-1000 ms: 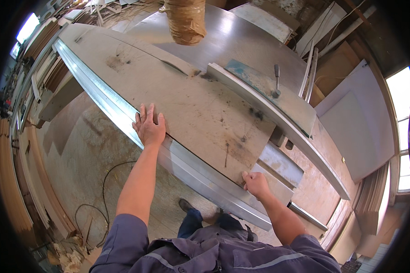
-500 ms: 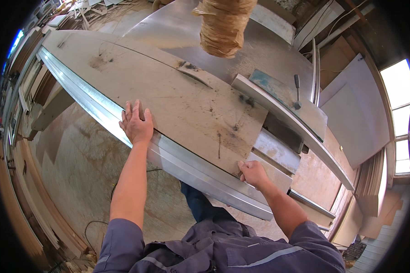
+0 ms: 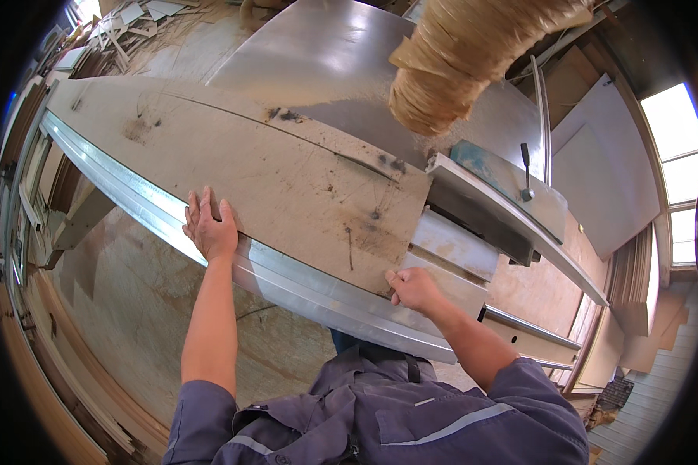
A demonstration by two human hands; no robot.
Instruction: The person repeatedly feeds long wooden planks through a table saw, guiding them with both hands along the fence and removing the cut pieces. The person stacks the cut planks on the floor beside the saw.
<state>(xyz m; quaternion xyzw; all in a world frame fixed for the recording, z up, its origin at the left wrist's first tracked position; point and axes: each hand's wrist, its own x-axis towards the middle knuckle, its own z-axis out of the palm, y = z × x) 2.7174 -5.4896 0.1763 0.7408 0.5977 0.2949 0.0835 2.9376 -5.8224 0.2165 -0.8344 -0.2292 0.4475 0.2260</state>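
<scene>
A long brown board [image 3: 264, 174], stained with dark smudges, lies across a machine table, its near edge along a shiny metal rail [image 3: 159, 221]. My left hand [image 3: 212, 229] rests on the board's near edge, fingers spread flat. At the near right corner, my right hand [image 3: 415, 288] is closed against the board's end, thumb on top; its curled fingers are partly hidden. A thin dark line runs lengthwise through the board's far side and stops short of its right end. There, a narrow raised sliver [image 3: 364, 165] stands along that line.
A wrapped tan hose [image 3: 461, 66] hangs over the grey metal table [image 3: 302, 58]. A long straight fence [image 3: 520, 225] with a black lever [image 3: 526, 172] behind it stands to the right. Upright panels [image 3: 632, 283] lean at the right; scrap pieces [image 3: 139, 27] litter the floor far left.
The board and both hands have moved left, away from the fence. The dark line now reaches closer to the board's right end. My head view has shifted, so the hose appears farther right.
</scene>
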